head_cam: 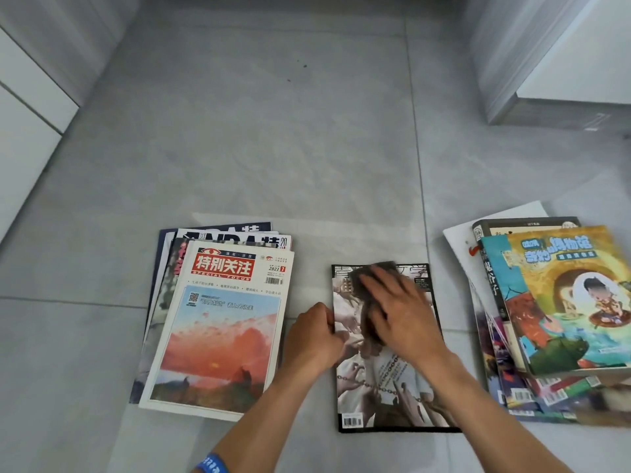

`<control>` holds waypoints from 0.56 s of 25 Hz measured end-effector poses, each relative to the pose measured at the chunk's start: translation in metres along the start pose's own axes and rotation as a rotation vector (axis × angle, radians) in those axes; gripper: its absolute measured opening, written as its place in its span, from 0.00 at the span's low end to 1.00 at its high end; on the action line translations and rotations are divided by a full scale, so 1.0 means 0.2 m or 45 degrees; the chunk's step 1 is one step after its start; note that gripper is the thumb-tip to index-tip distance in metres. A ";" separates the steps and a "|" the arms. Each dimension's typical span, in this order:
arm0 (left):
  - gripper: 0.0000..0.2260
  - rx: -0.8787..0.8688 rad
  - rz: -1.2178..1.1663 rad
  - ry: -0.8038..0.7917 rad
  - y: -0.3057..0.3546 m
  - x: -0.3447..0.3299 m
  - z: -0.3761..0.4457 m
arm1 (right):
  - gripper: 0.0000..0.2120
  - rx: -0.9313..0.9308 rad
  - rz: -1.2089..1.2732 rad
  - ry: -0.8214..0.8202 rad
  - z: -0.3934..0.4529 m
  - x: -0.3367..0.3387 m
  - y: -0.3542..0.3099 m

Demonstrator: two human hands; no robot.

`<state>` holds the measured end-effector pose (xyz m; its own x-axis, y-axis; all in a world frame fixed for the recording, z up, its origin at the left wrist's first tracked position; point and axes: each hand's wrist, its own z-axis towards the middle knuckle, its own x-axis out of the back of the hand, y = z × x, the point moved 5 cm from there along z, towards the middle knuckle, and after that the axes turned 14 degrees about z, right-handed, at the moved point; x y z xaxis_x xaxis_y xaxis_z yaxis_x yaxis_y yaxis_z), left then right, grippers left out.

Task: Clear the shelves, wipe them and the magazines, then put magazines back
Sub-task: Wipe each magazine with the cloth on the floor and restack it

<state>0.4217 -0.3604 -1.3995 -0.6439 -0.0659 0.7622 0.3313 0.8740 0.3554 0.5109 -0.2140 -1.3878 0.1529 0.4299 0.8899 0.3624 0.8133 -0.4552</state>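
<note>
Low in the frame's middle, the thin, floppy magazine (389, 370) lies on the floor, left hand (316, 339) pinching its left edge, right hand (403, 319) spread, pressing a cloth (367, 302) on its likely slippery cover.

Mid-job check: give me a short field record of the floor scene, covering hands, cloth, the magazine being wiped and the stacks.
surface: grey tiled floor
magazine being wiped: dark-bordered magazine, flat on the floor between the stacks
cloth: dark cloth on the upper part of its cover
right hand: pressed flat on the cloth
left hand: holds the magazine's left edge
left stack: red-titled issue with sunset cover on top
right stack: colourful cartoon cover on top
</note>
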 end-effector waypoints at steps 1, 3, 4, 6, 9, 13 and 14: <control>0.10 -0.005 -0.010 0.002 0.00 0.00 0.00 | 0.26 -0.083 -0.007 0.035 -0.01 0.05 0.09; 0.10 -0.004 0.000 0.008 -0.01 -0.01 0.00 | 0.25 -0.328 -0.049 0.185 -0.04 0.11 0.18; 0.10 0.005 0.018 0.005 0.00 -0.01 0.00 | 0.26 -0.395 -0.081 0.243 -0.03 0.09 0.14; 0.09 0.004 0.036 0.011 0.00 -0.01 0.00 | 0.29 -0.372 -0.057 0.242 0.04 -0.03 -0.05; 0.07 -0.013 0.033 -0.003 0.02 -0.01 -0.01 | 0.26 -0.063 0.026 0.161 0.10 -0.13 -0.25; 0.11 0.018 0.004 0.017 0.00 -0.01 -0.01 | 0.24 -0.062 0.012 0.128 -0.01 0.01 0.05; 0.11 0.024 -0.007 0.015 0.00 -0.02 -0.01 | 0.24 -0.191 0.031 0.186 -0.06 0.06 0.12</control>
<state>0.4253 -0.3599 -1.4010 -0.6375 -0.0767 0.7666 0.3143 0.8826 0.3497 0.5320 -0.1935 -1.3882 0.2909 0.3782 0.8789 0.4881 0.7314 -0.4762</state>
